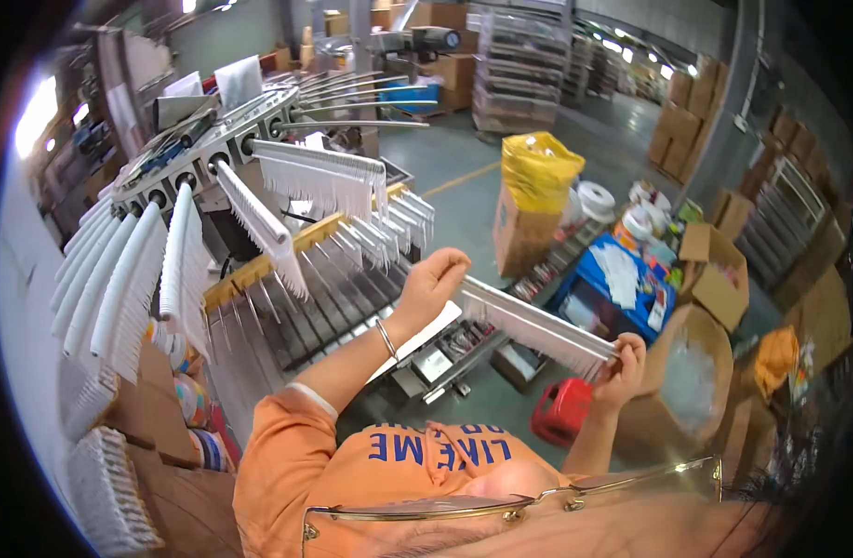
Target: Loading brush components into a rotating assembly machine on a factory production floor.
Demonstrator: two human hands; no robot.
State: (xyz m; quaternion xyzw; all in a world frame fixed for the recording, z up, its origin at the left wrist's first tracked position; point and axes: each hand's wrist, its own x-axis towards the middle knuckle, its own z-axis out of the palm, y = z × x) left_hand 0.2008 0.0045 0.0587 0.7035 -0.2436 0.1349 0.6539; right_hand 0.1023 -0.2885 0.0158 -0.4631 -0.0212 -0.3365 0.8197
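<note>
A straight rod hung with a row of thin white strips (538,324) stretches between my two hands, sloping down to the right. My left hand (438,279) is closed at its upper left end, fingers pinched together. Around the lower right end, my right hand (622,367) is closed with the fingers curled. What the strips are I cannot make out. To the left of my left hand, a wooden bar (329,232) on a rack carries thin metal rods, several hung with similar white strips (375,237).
A round machine (180,181) at left has radiating arms, many covered in white strips (133,288). Beyond my hands stand a carton with a yellow bag (538,172), a blue crate (599,312) and open cardboard boxes (715,251). A red plastic container (561,411) sits on the floor.
</note>
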